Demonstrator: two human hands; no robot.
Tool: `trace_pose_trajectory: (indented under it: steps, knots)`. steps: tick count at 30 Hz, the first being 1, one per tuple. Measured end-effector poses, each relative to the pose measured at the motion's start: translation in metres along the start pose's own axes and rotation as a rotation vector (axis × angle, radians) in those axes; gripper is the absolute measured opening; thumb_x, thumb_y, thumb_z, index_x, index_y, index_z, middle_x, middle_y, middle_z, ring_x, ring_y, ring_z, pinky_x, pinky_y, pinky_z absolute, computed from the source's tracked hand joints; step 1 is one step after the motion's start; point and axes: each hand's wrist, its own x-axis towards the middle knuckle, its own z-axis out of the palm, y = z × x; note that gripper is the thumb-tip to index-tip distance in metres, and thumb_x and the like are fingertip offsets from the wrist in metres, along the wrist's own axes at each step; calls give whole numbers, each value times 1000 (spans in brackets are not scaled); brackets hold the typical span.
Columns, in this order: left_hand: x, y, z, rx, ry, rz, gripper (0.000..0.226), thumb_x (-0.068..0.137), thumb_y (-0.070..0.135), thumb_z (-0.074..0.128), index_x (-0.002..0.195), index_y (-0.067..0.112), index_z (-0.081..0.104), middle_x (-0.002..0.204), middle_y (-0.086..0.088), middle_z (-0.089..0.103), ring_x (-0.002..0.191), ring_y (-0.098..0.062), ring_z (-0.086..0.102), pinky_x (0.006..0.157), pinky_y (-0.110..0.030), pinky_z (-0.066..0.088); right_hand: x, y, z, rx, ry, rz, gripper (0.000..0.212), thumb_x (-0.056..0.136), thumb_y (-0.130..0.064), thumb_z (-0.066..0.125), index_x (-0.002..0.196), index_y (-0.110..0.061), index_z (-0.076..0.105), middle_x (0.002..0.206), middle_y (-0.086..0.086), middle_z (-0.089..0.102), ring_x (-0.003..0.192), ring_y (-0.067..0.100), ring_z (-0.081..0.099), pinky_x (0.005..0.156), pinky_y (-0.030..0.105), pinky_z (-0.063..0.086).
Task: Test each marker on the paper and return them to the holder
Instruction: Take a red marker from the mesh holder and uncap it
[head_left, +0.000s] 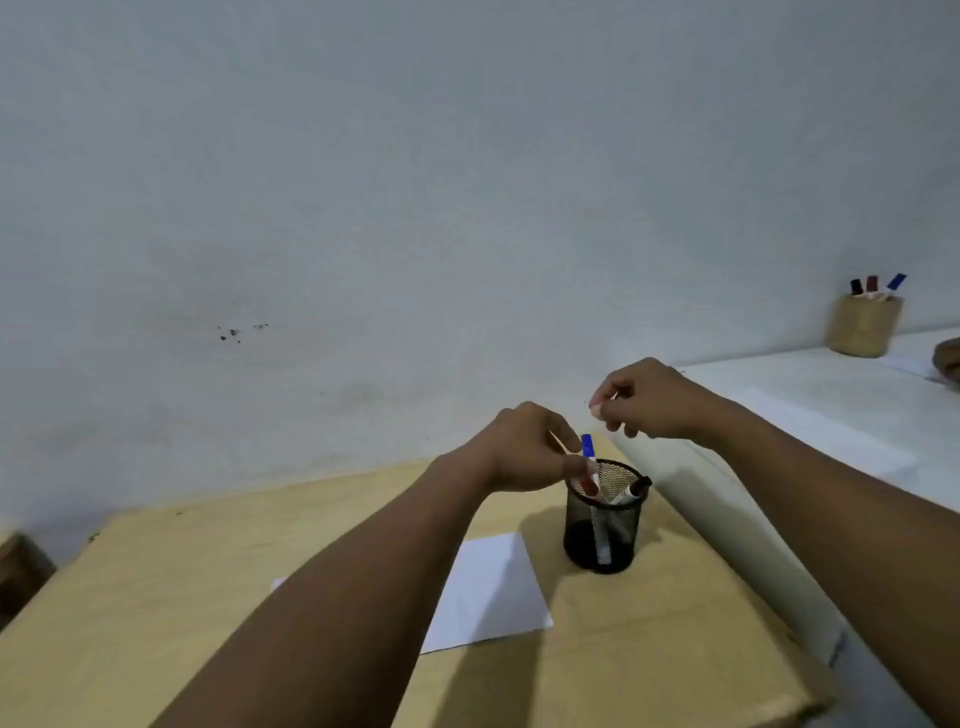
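A black mesh holder (605, 530) stands on the wooden table (208, 597), just right of a white sheet of paper (488, 587). Inside it lean a red-capped marker (589, 486) and a black marker (632, 491). My left hand (524, 452) is at the holder's left rim, its fingers pinched on a blue-capped marker (587, 447) that stands upright in the holder. Above and to the right of the holder hovers my right hand (649, 400), fingertips pinched together, with nothing clearly in them.
A white table (831, 415) adjoins on the right, with a sheet of paper on it. At its far end a wooden cup (863, 325) holds three markers. Another person's hand (949, 358) shows at the right edge. A grey wall stands behind.
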Motion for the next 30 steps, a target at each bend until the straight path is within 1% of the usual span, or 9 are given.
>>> trace_pose_trajectory:
  steps: [3,5,10,15,19,21,25,28,30]
  knots:
    - [9,4,20,31,-46,32,32,79,38,82,105,20,78,101,-3,78,97,-17,69,76,-27,51,-2,15,7,-15,-32,43,13,90,-16,68,95,-10,78,80,8,76,65,19,65,51,20,43]
    - [14,1,30,65,-33,48,25,79,31,83,101,20,80,98,-4,79,94,-18,71,79,-28,53,-6,22,15,-27,-43,52,12,90,-13,67,93,-9,78,79,7,75,63,16,65,48,15,43]
    - [21,-11,35,122,52,85,10,79,22,74,83,19,83,85,-4,80,85,-24,73,80,-43,60,-14,28,24,-52,-58,56,14,88,-10,65,88,-15,79,75,-2,71,65,8,62,60,23,45]
    - [15,-15,24,63,188,102,11,85,25,75,79,18,81,79,-4,81,69,-20,71,73,-43,61,-20,18,28,9,-94,47,19,86,-11,66,93,-16,83,64,-12,64,64,8,53,60,23,40]
    - [4,-18,-3,-42,311,70,22,90,32,74,78,14,79,73,-6,79,61,-18,74,62,-28,59,-20,-3,32,81,-130,-20,20,89,-12,64,94,-14,83,86,-8,74,85,12,63,72,27,48]
    - [-4,-22,-22,-121,352,32,25,92,33,73,80,11,78,72,-2,78,58,-14,74,54,-21,54,-19,-17,34,136,-134,-60,19,89,-11,64,96,-11,82,86,-7,73,87,13,63,73,27,47]
    - [-28,-38,-60,-387,409,-52,31,94,32,71,86,3,78,73,-3,76,60,-16,72,62,-30,52,-15,-51,39,240,-159,-148,17,90,-19,74,106,-15,78,97,8,82,98,23,75,85,35,53]
    - [-53,-58,-81,-542,442,-126,36,97,37,66,87,3,75,71,-4,73,63,-19,71,65,-32,53,-12,-79,51,432,-232,-179,24,93,-26,74,114,-13,73,91,10,83,85,22,78,77,35,52]
    - [-70,-74,-86,-579,475,-185,40,98,43,61,86,7,73,65,-2,68,61,-20,70,65,-32,53,-9,-96,63,609,-350,-145,26,96,-25,71,117,-9,70,90,13,80,84,27,75,71,35,52]
